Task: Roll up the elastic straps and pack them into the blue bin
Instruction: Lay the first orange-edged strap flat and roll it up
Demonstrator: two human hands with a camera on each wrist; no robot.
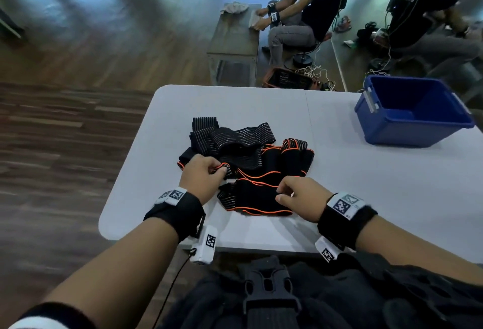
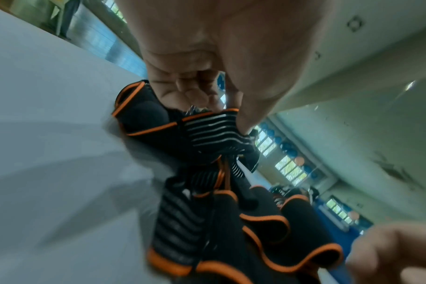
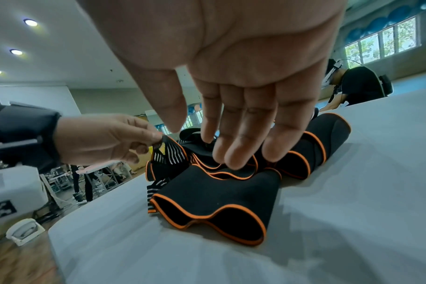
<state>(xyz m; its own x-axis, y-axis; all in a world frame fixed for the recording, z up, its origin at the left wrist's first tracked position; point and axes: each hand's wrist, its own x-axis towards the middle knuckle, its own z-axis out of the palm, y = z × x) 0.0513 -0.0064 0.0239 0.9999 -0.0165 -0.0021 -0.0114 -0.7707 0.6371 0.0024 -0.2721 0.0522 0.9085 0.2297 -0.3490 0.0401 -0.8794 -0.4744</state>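
A heap of black elastic straps (image 1: 245,156) lies in the middle of the white table (image 1: 352,171); some have orange edging, others thin white stripes. My left hand (image 1: 206,174) pinches the striped end of an orange-edged strap (image 2: 214,128) between thumb and fingers, also seen in the right wrist view as the strap end (image 3: 169,153). My right hand (image 1: 292,190) hovers over the nearest orange-edged strap (image 3: 219,201) with relaxed, nearly straight fingers (image 3: 234,146) and holds nothing. The blue bin (image 1: 410,111) stands at the table's far right, empty as far as I see.
Two seated people work at the back, one at a grey bench (image 1: 235,38). A dark basket (image 1: 290,79) and cables lie on the floor behind the table. Wooden floor lies to the left. Bare tabletop lies between the straps and the bin.
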